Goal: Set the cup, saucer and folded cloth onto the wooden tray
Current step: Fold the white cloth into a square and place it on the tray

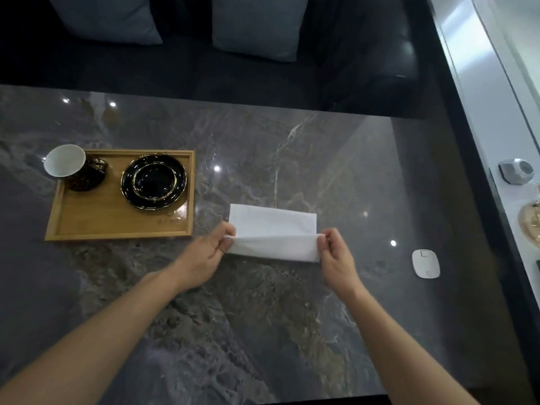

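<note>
Cloth (273, 233) stretched between hands, left hand (209, 255), right hand (336, 255) pinching its ends

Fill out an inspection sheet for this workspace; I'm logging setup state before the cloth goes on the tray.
Surface: dark marble table, glossy, light reflections.
Job's things: wooden tray at left; cup in its far-left corner; saucer on its right half; white cloth off the tray, mid-fold.
Clutter: small white device at right.
Grippers: left hand and right hand each have a pinch grip on one end of the cloth's fold.
Cables: nothing seen.
Surroundings: dark sofa with cushions behind; pale counter at right.
</note>
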Available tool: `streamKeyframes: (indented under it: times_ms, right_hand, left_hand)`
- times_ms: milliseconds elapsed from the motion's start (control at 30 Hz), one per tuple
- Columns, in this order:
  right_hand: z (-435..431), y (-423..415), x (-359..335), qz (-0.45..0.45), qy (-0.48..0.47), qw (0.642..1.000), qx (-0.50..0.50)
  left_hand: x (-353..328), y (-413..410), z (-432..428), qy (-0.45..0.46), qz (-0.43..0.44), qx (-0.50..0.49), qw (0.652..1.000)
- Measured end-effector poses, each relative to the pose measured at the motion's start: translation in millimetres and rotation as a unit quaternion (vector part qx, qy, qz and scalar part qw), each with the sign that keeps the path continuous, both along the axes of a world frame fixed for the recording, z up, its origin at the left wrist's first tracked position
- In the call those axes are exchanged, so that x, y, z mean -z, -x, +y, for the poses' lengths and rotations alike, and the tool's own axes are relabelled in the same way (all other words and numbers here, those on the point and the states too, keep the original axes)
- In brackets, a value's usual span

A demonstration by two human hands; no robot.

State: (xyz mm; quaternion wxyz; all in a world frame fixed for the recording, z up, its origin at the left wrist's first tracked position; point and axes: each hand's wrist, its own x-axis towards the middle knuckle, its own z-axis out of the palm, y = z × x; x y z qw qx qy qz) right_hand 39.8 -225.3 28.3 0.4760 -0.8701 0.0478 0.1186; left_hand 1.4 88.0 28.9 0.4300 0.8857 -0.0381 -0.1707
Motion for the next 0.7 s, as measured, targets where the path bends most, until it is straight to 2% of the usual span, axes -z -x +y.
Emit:
streamKeyframes:
  times_ms: [133, 367, 700]
  right_hand:
    - [3, 26, 12, 0.021, 0.023, 0.999, 0.032]
    - [11, 11, 19, 0.033, 0.103, 0.993, 0.038]
    - [20, -10, 25, 0.084, 0.173, 0.981, 0.030]
  left_hand:
    - [17, 21, -12, -0.007, -0.008, -0.059, 0.998]
    - [21, 18, -35, -0.063, 0.015, -0.161, 0.985]
    - [20, -3, -48, -0.169, 0.055, -0.195, 0.965]
